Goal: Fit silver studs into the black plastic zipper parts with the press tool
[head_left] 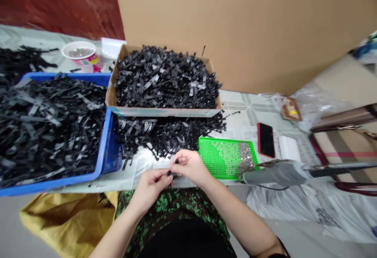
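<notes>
Close together at the table's front edge, my left hand point(153, 185) and my right hand point(191, 167) pinch a small black plastic part point(173, 173) between them. Fingers cover most of it, so its full shape is hidden. Just beyond my hands lies a loose pile of black plastic parts point(165, 134). To the right of my right hand sits a green perforated tray point(206, 154), with small silvery metal pieces point(246, 158) filling many of its holes and heaped at its right end.
A cardboard box point(165, 112) heaped with black parts stands behind the pile. Left of it is a full blue crate point(103, 148). A tub point(85, 59) of metal pieces stands behind. At right lie a red-edged phone point(266, 140) and a grey cylindrical object point(269, 176).
</notes>
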A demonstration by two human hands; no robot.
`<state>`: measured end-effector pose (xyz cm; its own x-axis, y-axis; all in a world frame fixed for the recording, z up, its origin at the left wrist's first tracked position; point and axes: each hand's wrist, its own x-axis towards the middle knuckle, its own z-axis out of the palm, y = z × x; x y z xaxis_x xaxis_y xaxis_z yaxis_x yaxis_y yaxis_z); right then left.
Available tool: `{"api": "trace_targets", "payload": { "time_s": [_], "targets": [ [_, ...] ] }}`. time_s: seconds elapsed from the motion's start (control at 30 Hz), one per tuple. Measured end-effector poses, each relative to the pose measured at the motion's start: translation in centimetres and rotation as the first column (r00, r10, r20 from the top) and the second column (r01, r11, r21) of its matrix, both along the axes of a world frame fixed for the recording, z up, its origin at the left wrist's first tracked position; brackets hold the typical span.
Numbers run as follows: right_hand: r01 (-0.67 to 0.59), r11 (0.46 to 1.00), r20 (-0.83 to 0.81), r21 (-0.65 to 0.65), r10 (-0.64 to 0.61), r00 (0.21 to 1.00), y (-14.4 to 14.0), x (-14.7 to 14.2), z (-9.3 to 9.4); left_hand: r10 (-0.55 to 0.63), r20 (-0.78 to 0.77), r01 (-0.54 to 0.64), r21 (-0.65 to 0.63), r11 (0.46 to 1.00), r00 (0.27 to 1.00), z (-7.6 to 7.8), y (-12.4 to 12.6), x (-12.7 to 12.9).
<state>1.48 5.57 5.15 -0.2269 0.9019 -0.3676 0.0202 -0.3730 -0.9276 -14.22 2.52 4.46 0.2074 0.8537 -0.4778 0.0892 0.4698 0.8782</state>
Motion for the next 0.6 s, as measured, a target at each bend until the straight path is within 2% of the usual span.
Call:
{"api": "trace_targets", "payload": {
  "time_s": [0.03, 0.07, 0.1, 0.13, 0.17, 0.2, 0.23, 0.27, 0.33, 0.37, 0.4, 0.43, 0.5, 0.57, 0.6],
  "targets": [
    [0.003, 0.993, 0.123, 0.121, -0.018, 0.992, 0.5, 0.7, 0.8, -0.002, -0.002, 0.002, -0.001, 1.0, 1.0, -0.1, -0.1, 0.0],
    [0.036, 0.958, 0.246, 0.283, -0.109, 0.963, 1.3, 1.4, 1.9, -0.001, 0.006, 0.001, -0.008, 1.0, 1.0, -0.3, -0.1, 0.2],
    [0.084, 0.882, 0.334, 0.463, -0.261, 0.906, 2.3, 2.3, 3.1, 0.008, 0.017, -0.008, -0.014, 1.0, 1.0, -0.4, -0.1, 0.4],
    [0.124, 0.77, 0.363, 0.626, -0.428, 0.828, 3.4, 3.1, 4.4, 0.017, 0.033, -0.016, -0.02, 1.0, 0.999, -0.4, -0.1, 0.6],
    [0.142, 0.649, 0.353, 0.747, -0.568, 0.743, 4.7, 3.8, 5.7, 0.023, 0.05, -0.022, -0.025, 0.999, 0.998, -0.3, -0.1, 1.0],
    [0.111, 0.577, 0.363, 0.809, -0.64, 0.677, 6.1, 4.3, 6.9, 0.028, 0.071, -0.026, -0.03, 0.999, 0.997, -0.2, 0.0, 1.4],
    [0.04, 0.571, 0.423, 0.82, -0.652, 0.629, 7.5, 4.6, 7.9, 0.027, 0.093, -0.024, -0.038, 0.999, 0.995, 0.0, 0.0, 1.8],
    [-0.038, 0.611, 0.517, 0.791, -0.634, 0.575, 8.8, 4.7, 8.7, 0.028, 0.114, -0.023, -0.05, 0.998, 0.993, 0.2, 0.1, 2.2],
    [-0.18, 0.75, 0.731, 0.637, -0.514, 0.448, 11.0, 4.4, 9.6, 0.044, 0.147, -0.032, -0.082, 0.996, 0.988, 0.8, 0.1, 2.8],
    [-0.228, 0.8, 0.805, 0.555, -0.447, 0.391, 11.8, 4.1, 9.8, 0.061, 0.156, -0.046, -0.1, 0.994, 0.986, 1.0, 0.2, 3.0],
    [-0.268, 0.829, 0.851, 0.491, -0.39, 0.352, 12.5, 3.9, 10.0, 0.083, 0.159, -0.065, -0.117, 0.991, 0.984, 1.2, 0.2, 3.1],
    [-0.307, 0.833, 0.87, 0.461, -0.355, 0.341, 12.9, 3.8, 10.0, 0.107, 0.16, -0.087, -0.131, 0.988, 0.981, 1.3, 0.2, 3.2],
    [-0.381, 0.779, 0.848, 0.497, -0.344, 0.403, 13.3, 3.8, 10.1, 0.153, 0.163, -0.129, -0.147, 0.981, 0.975, 1.5, 0.3, 3.3],
    [-0.383, 0.675, 0.745, 0.631, -0.39, 0.541, 13.2, 4.2, 10.1, 0.179, 0.164, -0.154, -0.154, 0.976, 0.97, 1.5, 0.4, 3.3],
    [-0.335, 0.617, 0.658, 0.712, -0.422, 0.624, 12.9, 4.3, 10.0, 0.184, 0.165, -0.158, -0.157, 0.975, 0.969, 1.5, 0.5, 3.4]
  ]
}}
